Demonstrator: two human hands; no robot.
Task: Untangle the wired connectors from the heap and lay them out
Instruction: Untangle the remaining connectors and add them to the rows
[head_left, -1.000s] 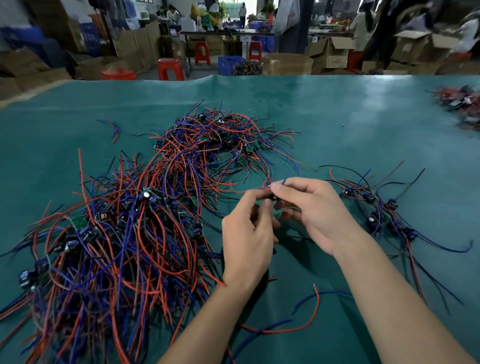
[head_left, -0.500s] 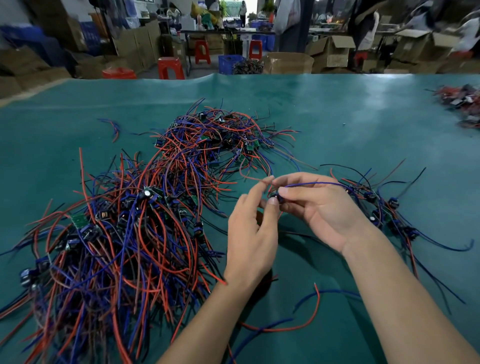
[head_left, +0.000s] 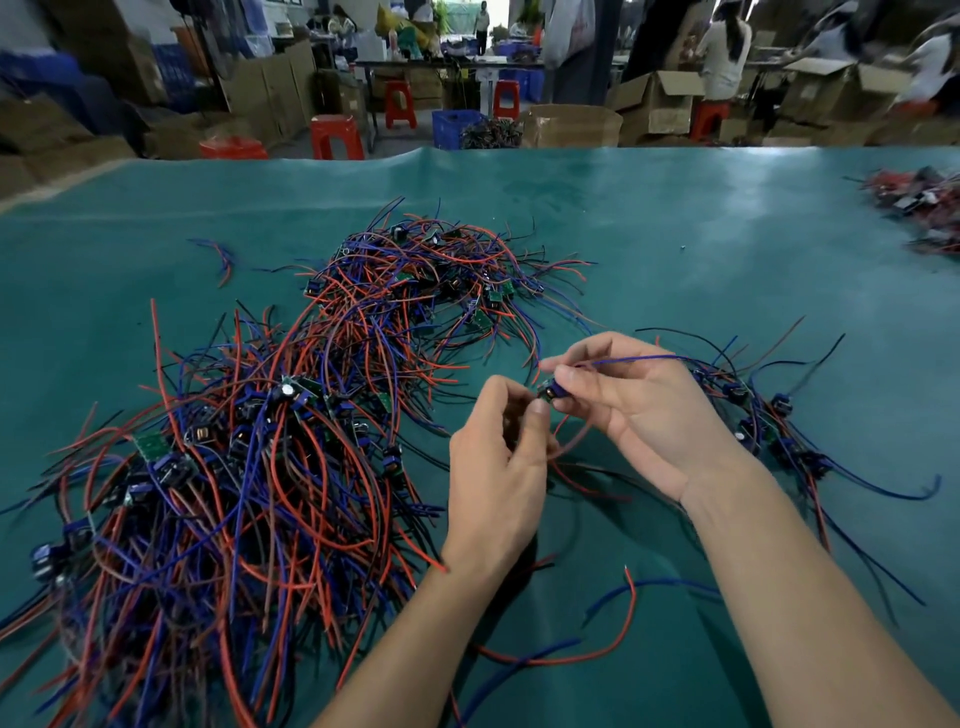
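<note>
Now your right hand (head_left: 639, 410) has drawn the connector (head_left: 551, 388) clear of the heap (head_left: 270, 441), fingers pinching it, while your left hand (head_left: 498, 467) curls round its wires, ready to lay out.

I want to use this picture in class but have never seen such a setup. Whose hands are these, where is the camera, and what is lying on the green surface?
No machine here: a person's two bare hands, filmed by a wide-angle camera worn on their head. The left hand and right hand together pinch one small dark connector with wires. On the green table cover, to the left, lies a big tangled heap of red, blue and black wires; to the right, a smaller laid-out group.
</note>
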